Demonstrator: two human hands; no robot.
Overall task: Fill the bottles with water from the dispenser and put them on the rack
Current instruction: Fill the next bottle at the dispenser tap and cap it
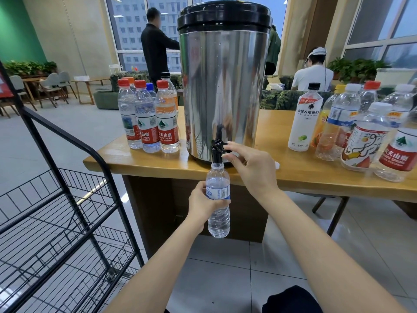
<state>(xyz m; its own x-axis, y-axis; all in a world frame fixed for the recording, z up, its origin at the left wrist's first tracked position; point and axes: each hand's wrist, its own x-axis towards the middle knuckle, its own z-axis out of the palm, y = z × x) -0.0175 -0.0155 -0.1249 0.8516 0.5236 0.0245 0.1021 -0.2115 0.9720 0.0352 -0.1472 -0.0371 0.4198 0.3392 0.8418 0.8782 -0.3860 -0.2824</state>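
Observation:
A tall steel dispenser [223, 86] with a black lid stands on the wooden table [293, 175]. Its black tap [217, 150] juts over the front edge. My left hand [202, 205] is wrapped around a clear, uncapped bottle [218, 220] and holds its mouth right under the tap's spout. My right hand [250, 168] pinches the tap's lever. Capped, filled bottles [149, 125] stand in a group left of the dispenser. Several empty-looking bottles [365, 136] stand at the right. The black wire rack [56, 222] is at the lower left, its shelves bare.
A white bottle cap [277, 164] lies on the table behind my right wrist. Two people are beyond the table, one standing at the window, one seated at the right. Chairs and small tables fill the far left. The floor is tiled.

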